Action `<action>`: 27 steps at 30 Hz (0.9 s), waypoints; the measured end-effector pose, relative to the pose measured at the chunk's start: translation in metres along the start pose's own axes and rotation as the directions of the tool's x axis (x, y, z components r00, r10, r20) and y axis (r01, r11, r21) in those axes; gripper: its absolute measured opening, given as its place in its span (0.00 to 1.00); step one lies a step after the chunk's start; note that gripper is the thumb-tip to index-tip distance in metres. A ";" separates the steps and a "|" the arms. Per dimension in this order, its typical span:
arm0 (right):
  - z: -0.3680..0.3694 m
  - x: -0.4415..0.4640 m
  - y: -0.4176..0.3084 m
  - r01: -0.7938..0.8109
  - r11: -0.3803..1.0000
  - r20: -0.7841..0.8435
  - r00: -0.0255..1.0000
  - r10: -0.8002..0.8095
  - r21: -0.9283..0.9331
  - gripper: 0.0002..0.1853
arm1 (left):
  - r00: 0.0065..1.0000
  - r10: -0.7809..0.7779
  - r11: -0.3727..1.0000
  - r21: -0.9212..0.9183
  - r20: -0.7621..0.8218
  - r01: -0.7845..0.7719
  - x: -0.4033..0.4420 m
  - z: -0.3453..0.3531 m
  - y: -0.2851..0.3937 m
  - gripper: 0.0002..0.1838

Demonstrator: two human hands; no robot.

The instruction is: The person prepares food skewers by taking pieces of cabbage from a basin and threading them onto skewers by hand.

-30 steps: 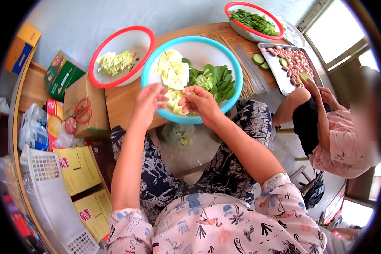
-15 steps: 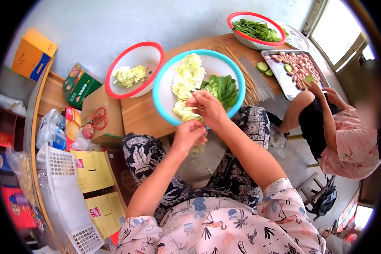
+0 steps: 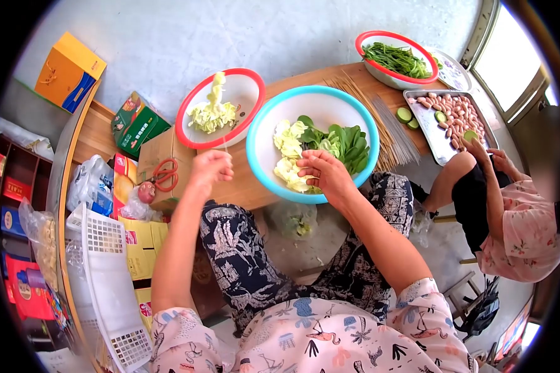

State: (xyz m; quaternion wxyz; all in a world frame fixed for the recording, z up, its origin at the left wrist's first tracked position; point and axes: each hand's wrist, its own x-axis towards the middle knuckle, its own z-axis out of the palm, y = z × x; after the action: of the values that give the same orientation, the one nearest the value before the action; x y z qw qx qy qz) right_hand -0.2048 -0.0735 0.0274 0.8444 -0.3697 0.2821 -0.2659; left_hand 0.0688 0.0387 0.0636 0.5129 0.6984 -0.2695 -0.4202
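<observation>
My left hand [image 3: 212, 173] is closed in a pinch on the end of a thin skewer [image 3: 226, 148]. Pale cabbage pieces [image 3: 216, 93] on the skewer's far part rise over the white bowl with a red rim [image 3: 251, 76], where more cabbage [image 3: 206, 119] lies. Over the near side of the blue-rimmed bowl [image 3: 260, 163], my right hand [image 3: 327, 176] has its fingers loosely apart, close to loose cabbage leaves [image 3: 288, 172]. Dark green leaves [image 3: 350, 146] fill that bowl's right side.
Bundled skewers [image 3: 382, 133] lie right of the bowl on the wooden table [image 3: 280, 92]. Behind them stands a bowl of green stalks [image 3: 397, 59]. Another person's hand [image 3: 477, 151] holds a green slice by a metal tray [image 3: 440, 144] of small sausages. Red-handled scissors [image 3: 165, 175] rest on a carton at left.
My left hand has moved left, carrying the cabbage skewer from the blue-rimmed bowl to the red-rimmed one. My right hand has parted from it and stays over the blue-rimmed bowl.
</observation>
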 end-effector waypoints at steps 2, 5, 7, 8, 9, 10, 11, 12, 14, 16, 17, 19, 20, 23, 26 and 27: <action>0.000 0.002 0.000 -0.003 1.000 0.011 1.000 0.004 -0.002 0.09 | 0.999 0.010 0.999 0.036 -0.045 -0.009 0.026 -0.025 0.005 0.05; 0.001 0.003 -0.001 -0.037 0.999 0.005 0.999 0.037 -0.009 0.09 | 0.993 -0.001 0.993 0.118 -0.115 0.015 0.066 -0.052 0.007 0.05; 0.003 0.003 -0.003 -0.044 0.999 0.014 0.999 0.044 -0.015 0.09 | 0.989 -0.034 0.989 0.138 -0.141 0.054 0.094 -0.065 0.003 0.04; 0.003 0.003 -0.003 -0.048 0.999 0.020 0.999 0.049 -0.018 0.09 | 0.989 -0.036 0.990 0.131 -0.142 0.055 0.105 -0.068 0.000 0.04; 0.003 0.005 -0.002 -0.052 0.999 0.026 0.998 0.052 -0.012 0.08 | 0.985 -0.047 0.983 0.165 -0.167 0.075 0.117 -0.071 -0.003 0.04; 0.003 0.006 -0.002 -0.054 0.998 0.024 0.998 0.055 -0.017 0.08 | 0.980 -0.057 0.975 0.199 -0.192 0.096 0.128 -0.074 -0.007 0.03; 0.003 0.007 -0.002 -0.066 0.998 0.030 0.997 0.067 -0.010 0.08 | 0.980 -0.060 0.976 0.194 -0.191 0.098 0.136 -0.074 -0.010 0.03; 0.003 0.008 -0.002 -0.079 0.997 0.035 0.996 0.079 -0.002 0.08 | 0.973 -0.059 0.973 0.207 -0.224 0.107 0.143 -0.075 -0.013 0.03; 0.005 0.009 -0.003 -0.084 0.996 0.034 0.996 0.084 0.004 0.08 | 0.965 -0.062 0.969 0.217 -0.253 0.119 0.157 -0.075 -0.022 0.02; 0.007 0.010 -0.005 -0.088 0.996 0.040 0.995 0.087 0.006 0.08 | 0.932 -0.032 0.904 0.388 -0.361 0.181 0.171 -0.077 -0.033 0.03; 0.009 0.011 -0.006 -0.090 0.996 0.037 0.995 0.090 0.007 0.08 | 0.933 -0.035 0.903 0.388 -0.359 0.183 0.169 -0.073 -0.030 0.03; 0.011 0.012 -0.007 -0.099 0.995 0.035 0.994 0.099 0.006 0.08 | 0.931 -0.044 0.771 0.581 -0.363 0.262 0.165 -0.067 -0.022 0.03; 0.011 0.013 -0.006 -0.101 0.995 0.034 0.994 0.101 0.006 0.08 | 0.931 -0.046 0.771 0.580 -0.363 0.264 0.163 -0.064 -0.021 0.03; 0.012 0.015 -0.004 -0.110 0.994 0.059 0.992 0.110 0.006 0.08 | 0.921 0.025 0.705 0.660 -0.389 0.260 0.158 -0.057 -0.020 0.03; 0.010 0.013 -0.001 -0.107 0.994 0.080 0.991 0.106 0.004 0.08 | 0.921 0.113 0.629 0.744 -0.374 0.225 0.152 -0.053 -0.019 0.03; 0.008 0.012 -0.001 -0.104 0.995 0.076 0.992 0.104 -0.012 0.08 | 0.926 0.201 0.653 0.749 -0.319 0.116 0.147 -0.052 -0.020 0.04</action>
State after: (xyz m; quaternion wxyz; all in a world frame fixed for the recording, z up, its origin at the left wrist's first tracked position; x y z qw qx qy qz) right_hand -0.1906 -0.0779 0.0292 0.8658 -0.3677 0.2695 -0.2062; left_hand 0.1869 -0.0479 0.0051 0.2267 0.9078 -0.3333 -0.1159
